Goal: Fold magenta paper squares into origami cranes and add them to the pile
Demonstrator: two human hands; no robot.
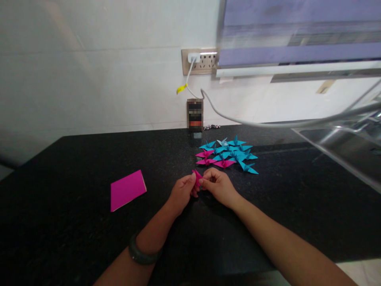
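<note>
Both hands meet over the black countertop [74,222] and pinch a small folded piece of pink paper [197,177] between them. My left hand [182,193] grips it from the left with closed fingers; a dark bangle sits on that wrist. My right hand [218,186] pinches it from the right. Just beyond the hands lies a cluster of folded paper cranes, several blue ones [236,153] and three pink ones [212,159]. A stack of flat pink paper squares [127,190] lies to the left of my hands.
A phone [195,114] leans upright against the white wall, with a white cable running up to a wall socket [200,61]. A window frame [297,67] and a sink area [345,147] lie at the right. A small beaded item [212,127] rests beside the phone.
</note>
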